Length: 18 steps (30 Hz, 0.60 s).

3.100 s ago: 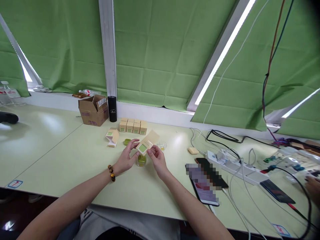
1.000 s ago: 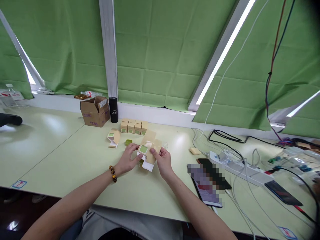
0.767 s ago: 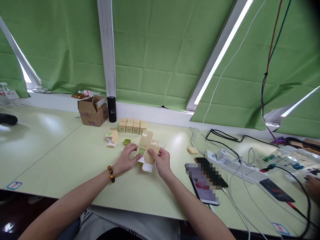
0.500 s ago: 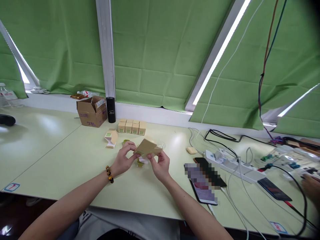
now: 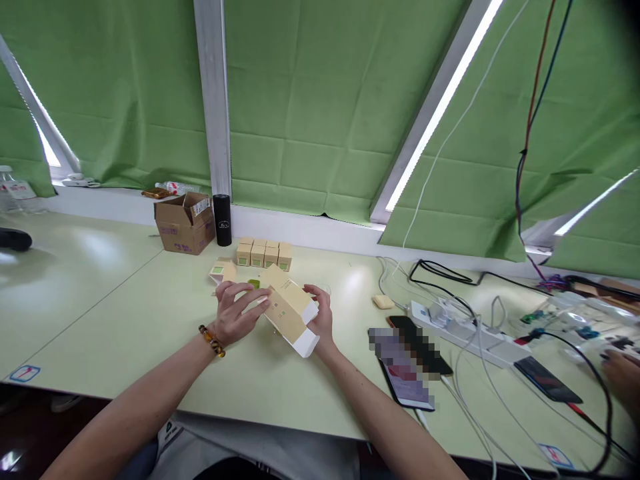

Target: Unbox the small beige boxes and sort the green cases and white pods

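Observation:
Between my hands, a tan paper carton (image 5: 286,308) is tilted above the table, with white inner flaps sticking out at its lower right end. My left hand (image 5: 239,312), with a beaded bracelet at the wrist, has its fingers on the carton's left side. From the right, my right hand (image 5: 323,319) grips it, partly hidden behind the flaps. A small green item (image 5: 254,283) lies just beyond my left fingers. Another open carton (image 5: 223,269) rests past my left hand, in front of several closed tan boxes (image 5: 264,256) standing in a row.
A cardboard box (image 5: 183,225) and a black tumbler (image 5: 222,220) stand at the back left. Phones (image 5: 407,373) lie right of my arm, beside a white power strip (image 5: 465,333) with many cables. Another person's hand (image 5: 623,373) shows at the right edge.
The carton has been turned and opened out from a flat-looking shape, so its printed side and white flaps now show. My left hand has shifted left and turned palm down.

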Motion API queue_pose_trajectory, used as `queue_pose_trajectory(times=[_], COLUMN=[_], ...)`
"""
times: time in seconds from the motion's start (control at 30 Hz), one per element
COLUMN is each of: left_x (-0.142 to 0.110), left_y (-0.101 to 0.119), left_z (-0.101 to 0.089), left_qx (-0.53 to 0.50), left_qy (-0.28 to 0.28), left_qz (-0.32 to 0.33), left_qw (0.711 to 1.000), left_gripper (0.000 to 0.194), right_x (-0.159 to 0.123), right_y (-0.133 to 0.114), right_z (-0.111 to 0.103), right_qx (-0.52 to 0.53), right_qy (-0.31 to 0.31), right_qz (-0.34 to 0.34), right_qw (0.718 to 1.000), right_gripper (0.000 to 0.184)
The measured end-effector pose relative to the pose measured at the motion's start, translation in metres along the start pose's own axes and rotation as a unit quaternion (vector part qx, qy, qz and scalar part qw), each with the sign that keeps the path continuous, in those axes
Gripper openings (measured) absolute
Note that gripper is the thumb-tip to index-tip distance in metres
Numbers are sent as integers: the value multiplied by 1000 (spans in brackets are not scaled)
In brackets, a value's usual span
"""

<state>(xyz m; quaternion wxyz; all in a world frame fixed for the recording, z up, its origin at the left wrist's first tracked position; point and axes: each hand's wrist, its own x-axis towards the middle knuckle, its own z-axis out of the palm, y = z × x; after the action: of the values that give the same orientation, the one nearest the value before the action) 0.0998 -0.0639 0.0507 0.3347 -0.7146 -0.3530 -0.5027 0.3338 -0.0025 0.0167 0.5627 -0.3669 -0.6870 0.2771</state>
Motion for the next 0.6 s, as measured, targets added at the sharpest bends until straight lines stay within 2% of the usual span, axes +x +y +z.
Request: queue_pose_trajectory(times=[0.1,0.17,0.23,0.3,0.37,0.43,0.5,0.53,0.6], left_x=[10,14,15,16,18,22,27,29,31], left_y=[3,3,2,-1,-7,-19,-40,-53,-85], left_z=[-1,-1,-1,0,0,-2,-6,-9,-17], left_qx=[25,30,12,-35,-85,-116,-138,-141,-124], left_qy=[47,47,41,34,40,58,83,111,138], left_qz=[50,39,1,-64,-168,-296,-413,-454,-500], left_qw=[997,998,999,997,981,946,897,873,846], left_gripper=[33,31,25,15,8,16,24,27,30], right_x=[5,8,10,11,11,11,12,12,12], right_y=[11,16,19,19,19,19,21,23,26], right_z=[0,0,0,0,1,1,2,3,4], right_qx=[-5,-4,-3,-2,-3,-6,-9,-10,-9], right_qy=[9,21,31,32,24,14,8,6,5], right_qz=[12,20,29,35,37,39,42,44,51], right_qw=[1000,1000,999,999,999,999,999,999,999], right_gripper=[64,56,45,36,30,28,27,27,27])
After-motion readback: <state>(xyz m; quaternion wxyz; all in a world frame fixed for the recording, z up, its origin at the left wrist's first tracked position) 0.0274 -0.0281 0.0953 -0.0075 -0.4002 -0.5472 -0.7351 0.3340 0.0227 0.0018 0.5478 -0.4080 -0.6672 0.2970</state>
